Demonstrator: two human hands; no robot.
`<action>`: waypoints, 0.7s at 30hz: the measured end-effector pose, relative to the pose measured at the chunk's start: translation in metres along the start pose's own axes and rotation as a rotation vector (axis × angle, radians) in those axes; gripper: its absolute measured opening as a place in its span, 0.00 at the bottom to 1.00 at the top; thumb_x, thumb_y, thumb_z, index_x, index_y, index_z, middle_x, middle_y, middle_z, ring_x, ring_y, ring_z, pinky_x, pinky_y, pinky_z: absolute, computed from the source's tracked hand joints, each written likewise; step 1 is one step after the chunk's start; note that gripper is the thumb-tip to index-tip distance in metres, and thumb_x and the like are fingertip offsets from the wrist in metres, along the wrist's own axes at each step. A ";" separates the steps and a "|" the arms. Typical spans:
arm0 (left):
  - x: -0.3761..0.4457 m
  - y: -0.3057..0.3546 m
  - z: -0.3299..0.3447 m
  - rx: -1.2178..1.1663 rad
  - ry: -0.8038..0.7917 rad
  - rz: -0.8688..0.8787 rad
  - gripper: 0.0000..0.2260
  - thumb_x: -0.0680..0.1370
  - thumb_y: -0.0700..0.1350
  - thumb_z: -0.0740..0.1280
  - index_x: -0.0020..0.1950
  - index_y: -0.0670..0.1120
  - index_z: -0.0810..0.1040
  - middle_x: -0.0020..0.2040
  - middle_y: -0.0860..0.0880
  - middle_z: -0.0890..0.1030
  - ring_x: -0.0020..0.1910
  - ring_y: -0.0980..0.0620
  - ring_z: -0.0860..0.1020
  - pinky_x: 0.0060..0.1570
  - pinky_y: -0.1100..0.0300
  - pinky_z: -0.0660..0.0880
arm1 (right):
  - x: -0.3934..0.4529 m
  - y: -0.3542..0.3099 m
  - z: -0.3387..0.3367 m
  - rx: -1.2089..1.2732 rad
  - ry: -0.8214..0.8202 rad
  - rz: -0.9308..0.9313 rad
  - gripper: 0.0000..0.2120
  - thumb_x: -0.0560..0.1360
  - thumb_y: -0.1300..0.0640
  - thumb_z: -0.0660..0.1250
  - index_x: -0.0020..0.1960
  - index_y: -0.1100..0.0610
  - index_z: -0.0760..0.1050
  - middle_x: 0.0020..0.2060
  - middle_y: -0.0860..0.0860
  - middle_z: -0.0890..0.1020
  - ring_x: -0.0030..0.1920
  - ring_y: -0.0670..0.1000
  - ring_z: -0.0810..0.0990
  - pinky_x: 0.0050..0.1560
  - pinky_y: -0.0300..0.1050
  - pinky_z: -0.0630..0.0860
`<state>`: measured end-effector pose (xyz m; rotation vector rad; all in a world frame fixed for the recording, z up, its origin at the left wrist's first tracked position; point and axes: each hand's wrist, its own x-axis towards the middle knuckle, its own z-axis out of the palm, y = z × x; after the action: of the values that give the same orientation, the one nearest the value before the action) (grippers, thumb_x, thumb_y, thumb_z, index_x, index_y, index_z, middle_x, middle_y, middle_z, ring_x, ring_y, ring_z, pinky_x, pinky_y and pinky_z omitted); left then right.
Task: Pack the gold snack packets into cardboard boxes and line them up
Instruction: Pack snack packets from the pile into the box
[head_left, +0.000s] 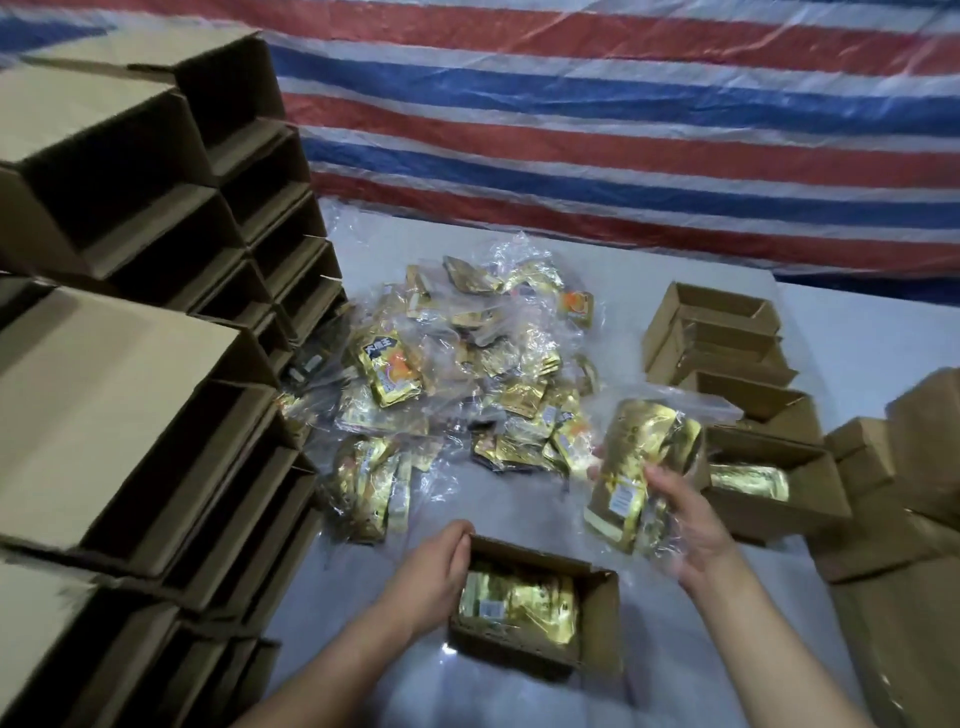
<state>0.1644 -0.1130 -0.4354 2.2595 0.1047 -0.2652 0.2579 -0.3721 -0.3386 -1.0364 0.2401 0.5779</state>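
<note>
Nearest, at 6 o'clock, the open box (537, 608) already has gold packets lying flat inside. Left hand (434, 574) has its fingers curled over the box's left wall, steadying it. Right hand (688, 525) at 4 o'clock has its fingers wrapped round a plastic-wrapped gold bundle (636, 473), held above the table (675, 634) just right of the box.

I'd turn the bundle flat to match the packets below, slide it in, and keep that left hand bracing the wall.

Further out, the loose packet pile (457, 364) sits at center, with a part-filled box (769, 480) at 3 o'clock.
</note>
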 end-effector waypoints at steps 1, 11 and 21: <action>-0.007 0.000 0.003 0.000 -0.015 0.001 0.09 0.84 0.50 0.53 0.56 0.50 0.72 0.45 0.47 0.79 0.46 0.49 0.77 0.49 0.53 0.73 | -0.014 0.003 0.000 -0.032 -0.026 0.011 0.17 0.69 0.56 0.70 0.55 0.61 0.84 0.50 0.61 0.85 0.47 0.56 0.86 0.46 0.52 0.83; -0.061 0.004 0.019 -0.158 -0.025 -0.136 0.07 0.82 0.51 0.59 0.45 0.55 0.71 0.36 0.53 0.76 0.37 0.58 0.74 0.39 0.65 0.69 | -0.086 0.045 0.000 -0.620 -0.236 0.060 0.31 0.61 0.56 0.78 0.62 0.62 0.76 0.52 0.57 0.84 0.54 0.54 0.82 0.54 0.42 0.78; -0.070 -0.007 0.024 -0.237 -0.052 -0.103 0.05 0.83 0.52 0.59 0.50 0.56 0.74 0.44 0.52 0.80 0.46 0.57 0.78 0.50 0.62 0.73 | -0.067 0.078 0.029 -1.410 -0.566 0.298 0.09 0.71 0.54 0.73 0.43 0.43 0.74 0.38 0.42 0.76 0.41 0.43 0.74 0.46 0.46 0.71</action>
<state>0.0913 -0.1255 -0.4402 2.0136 0.2149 -0.3476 0.1566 -0.3399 -0.3520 -2.1215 -0.6378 1.3506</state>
